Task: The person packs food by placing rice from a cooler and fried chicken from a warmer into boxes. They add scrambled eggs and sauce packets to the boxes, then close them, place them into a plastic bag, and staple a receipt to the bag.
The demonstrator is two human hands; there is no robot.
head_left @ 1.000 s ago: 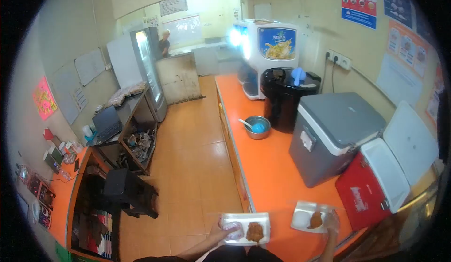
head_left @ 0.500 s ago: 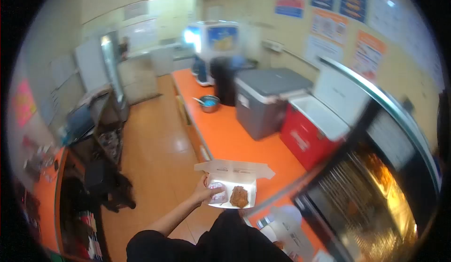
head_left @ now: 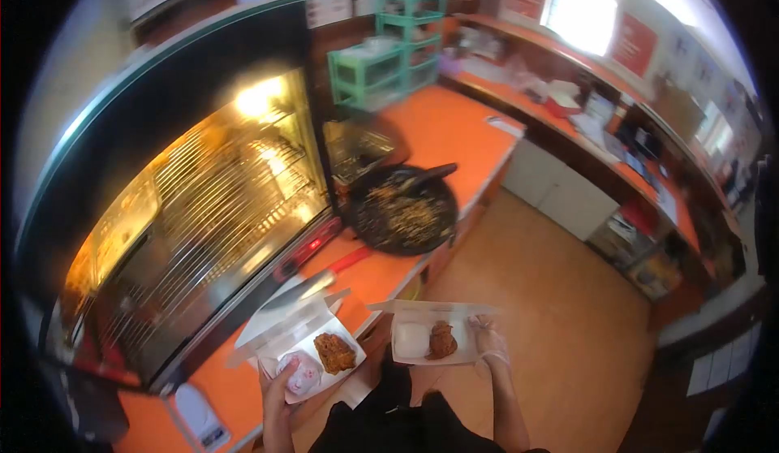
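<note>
My left hand (head_left: 274, 386) grips an open white takeaway box (head_left: 333, 376) at its lower left corner. Inside lie a round bundle in printed white paper (head_left: 302, 372) and a piece of fried chicken (head_left: 334, 353); my thumb presses against the bundle. My right hand (head_left: 490, 344), in what looks like a clear plastic glove, is closed on the right side of a second open takeaway box (head_left: 430, 308). That one contains a white mound, perhaps rice (head_left: 411, 340), and a browned piece of chicken (head_left: 442, 340). Both boxes are held level with the counter's front edge, lids up.
A lit glass warming cabinet (head_left: 219, 185) with wire racks fills the left. Beside it, a red-handled knife (head_left: 324, 281) and a dark pan of crumbs (head_left: 406, 213) rest on the orange counter (head_left: 454, 120). A scale (head_left: 199, 418) is at lower left, green shelves (head_left: 365, 71) behind.
My view has swung right, from the cool boxes to the warming cabinet and pan. My left hand still grips its box; my right hand has come into view with a second box.
</note>
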